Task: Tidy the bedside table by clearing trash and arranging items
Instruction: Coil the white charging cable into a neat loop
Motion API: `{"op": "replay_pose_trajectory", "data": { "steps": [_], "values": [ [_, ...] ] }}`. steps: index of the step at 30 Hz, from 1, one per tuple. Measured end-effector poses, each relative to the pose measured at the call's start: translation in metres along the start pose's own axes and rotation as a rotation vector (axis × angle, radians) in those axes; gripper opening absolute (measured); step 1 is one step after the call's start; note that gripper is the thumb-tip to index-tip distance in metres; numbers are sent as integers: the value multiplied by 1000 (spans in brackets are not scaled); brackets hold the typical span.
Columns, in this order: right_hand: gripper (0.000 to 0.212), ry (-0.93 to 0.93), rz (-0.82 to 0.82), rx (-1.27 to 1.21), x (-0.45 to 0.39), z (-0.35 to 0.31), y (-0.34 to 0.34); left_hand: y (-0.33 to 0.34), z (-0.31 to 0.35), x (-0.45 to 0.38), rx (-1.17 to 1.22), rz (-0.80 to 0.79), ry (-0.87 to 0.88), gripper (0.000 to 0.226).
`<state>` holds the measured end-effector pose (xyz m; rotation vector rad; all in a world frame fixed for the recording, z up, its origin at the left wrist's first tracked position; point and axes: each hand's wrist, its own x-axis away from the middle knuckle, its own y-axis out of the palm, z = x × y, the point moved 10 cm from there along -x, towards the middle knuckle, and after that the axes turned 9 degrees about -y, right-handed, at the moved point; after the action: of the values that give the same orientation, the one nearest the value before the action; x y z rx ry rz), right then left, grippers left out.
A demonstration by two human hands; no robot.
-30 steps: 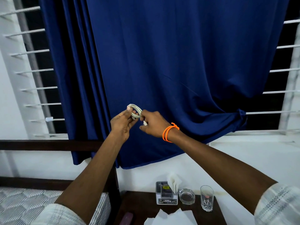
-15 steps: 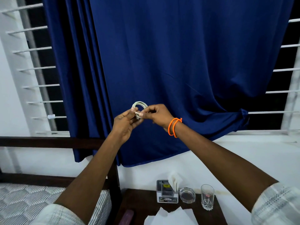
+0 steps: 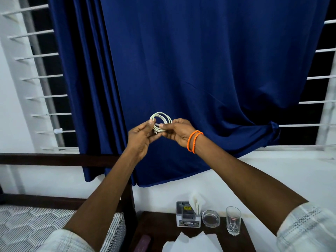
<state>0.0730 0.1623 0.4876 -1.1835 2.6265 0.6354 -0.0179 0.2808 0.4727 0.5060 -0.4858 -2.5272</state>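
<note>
Both hands are raised in front of the blue curtain, holding a white cable (image 3: 161, 118) wound into a small coil. My left hand (image 3: 141, 138) pinches the coil's left side with thumb and fingers. My right hand (image 3: 177, 132), with orange bands at the wrist, grips its right side and a loose plug end. Far below stands the dark wooden bedside table (image 3: 163, 231). On it sit a grey tissue holder (image 3: 188, 216), a glass ashtray (image 3: 211, 218), a drinking glass (image 3: 233, 220) and crumpled white paper (image 3: 192, 242) at the front edge.
A bed with a patterned mattress (image 3: 23, 228) and dark headboard (image 3: 54, 159) lies to the left. A dark reddish object (image 3: 143, 242) rests at the table's front left. The blue curtain (image 3: 200, 70) covers a barred window; a white sill (image 3: 291, 148) runs to the right.
The coil has opened out into a wider ring between my hands. My right hand turned palm-up on the coil's right side. The view shifted slightly.
</note>
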Motion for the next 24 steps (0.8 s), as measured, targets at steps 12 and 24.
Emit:
{"op": "replay_pose_trajectory", "data": {
  "steps": [12,24],
  "values": [
    [29,96,-41,103,3,19,-3,-9,-9,-4,10,55,-76,24],
    [15,-268,173,593,-10,-17,-31,-25,-14,-8,-154,81,-51,16]
  ]
}}
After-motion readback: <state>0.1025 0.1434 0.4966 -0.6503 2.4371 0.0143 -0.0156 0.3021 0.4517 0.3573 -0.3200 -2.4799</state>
